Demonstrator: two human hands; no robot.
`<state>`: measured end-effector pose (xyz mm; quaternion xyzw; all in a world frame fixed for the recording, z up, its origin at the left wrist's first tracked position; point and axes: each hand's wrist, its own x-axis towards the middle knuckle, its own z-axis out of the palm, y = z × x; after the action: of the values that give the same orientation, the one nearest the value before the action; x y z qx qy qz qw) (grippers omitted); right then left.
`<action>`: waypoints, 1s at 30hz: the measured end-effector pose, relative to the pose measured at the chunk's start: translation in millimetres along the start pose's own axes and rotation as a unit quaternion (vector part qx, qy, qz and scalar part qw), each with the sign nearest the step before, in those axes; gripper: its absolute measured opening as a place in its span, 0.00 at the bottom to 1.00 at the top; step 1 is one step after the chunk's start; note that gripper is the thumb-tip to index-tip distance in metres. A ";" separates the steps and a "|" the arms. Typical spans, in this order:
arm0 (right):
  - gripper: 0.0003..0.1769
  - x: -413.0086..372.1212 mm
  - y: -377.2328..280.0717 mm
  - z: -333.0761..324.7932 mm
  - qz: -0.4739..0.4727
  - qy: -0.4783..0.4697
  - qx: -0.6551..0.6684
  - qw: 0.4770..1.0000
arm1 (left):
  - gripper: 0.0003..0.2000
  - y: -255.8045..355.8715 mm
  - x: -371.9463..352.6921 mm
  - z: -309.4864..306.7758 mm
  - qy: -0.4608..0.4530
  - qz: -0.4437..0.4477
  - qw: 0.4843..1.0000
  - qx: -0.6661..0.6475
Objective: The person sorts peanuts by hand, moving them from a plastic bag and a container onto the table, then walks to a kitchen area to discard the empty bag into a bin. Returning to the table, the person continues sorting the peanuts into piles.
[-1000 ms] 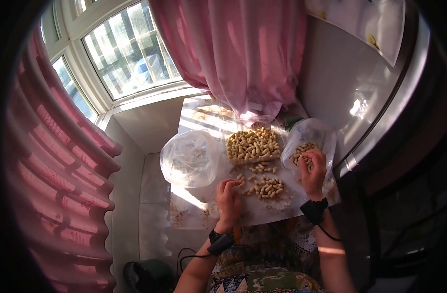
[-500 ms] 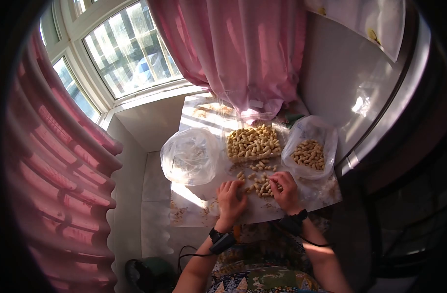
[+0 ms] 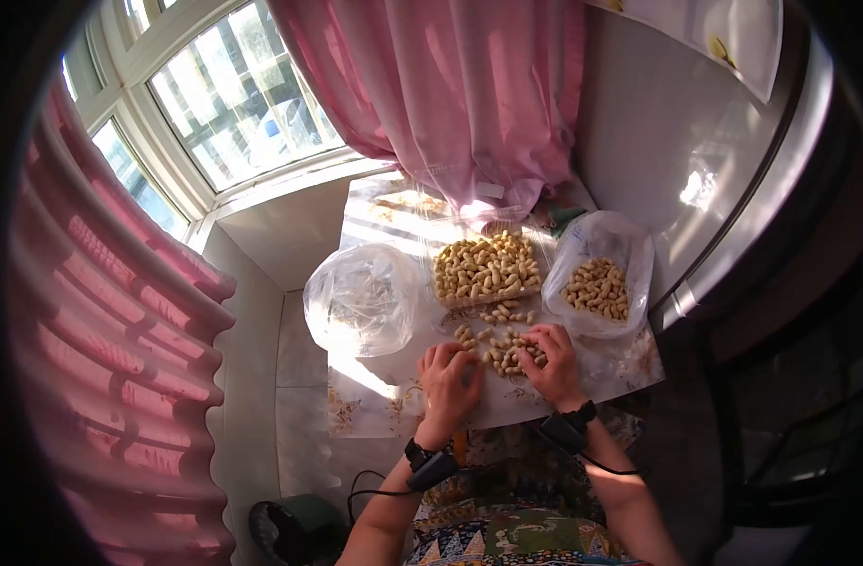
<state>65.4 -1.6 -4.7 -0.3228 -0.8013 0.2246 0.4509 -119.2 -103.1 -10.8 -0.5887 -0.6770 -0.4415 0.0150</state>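
Note:
A loose pile of unshelled peanuts (image 3: pixel 507 355) lies on the table between my two hands. My left hand (image 3: pixel 449 385) rests at its left side, fingers bent down and thumb held apart, close to a few peanuts (image 3: pixel 464 336). No item shows in it. At the right side of the pile, my right hand (image 3: pixel 554 368) curls its fingers and thumb around some peanuts; its fingertips are partly hidden. Behind the pile is a clear plastic box (image 3: pixel 479 300) full of peanuts. More peanuts (image 3: pixel 597 287) fill part of a white bag-lined container (image 3: pixel 630 236) at the right.
A translucent plastic bag (image 3: pixel 361 302) stands open on the left of the patterned table (image 3: pixel 356 396). Pink curtains (image 3: pixel 450 104) hang behind and to the left, by a sunlit window (image 3: pixel 243 94). A wall closes off the right. Cables run from both wrist devices.
The view has shifted slightly. My right hand's fingers have moved a little over the pile, and the peanuts there lie slightly differently. My left hand stays almost in place.

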 end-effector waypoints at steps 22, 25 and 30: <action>0.07 15.2 -1.2 -49.7 -0.071 0.091 -0.094 0.989 | 0.07 2.3 5.7 -5.0 -0.008 0.007 0.994 -0.107; 0.08 36.1 19.2 -80.1 -0.065 0.125 -0.125 0.982 | 0.07 1.9 4.8 -4.4 0.003 0.007 0.993 -0.114; 0.09 39.2 21.8 -78.0 0.012 0.182 -0.098 0.978 | 0.06 -0.9 4.9 -5.0 0.013 0.012 0.995 -0.095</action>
<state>124.9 47.0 42.1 -0.4101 -0.7203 0.0879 0.5525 -124.0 -102.2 -5.5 -0.5898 -0.6247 -0.5111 -0.0269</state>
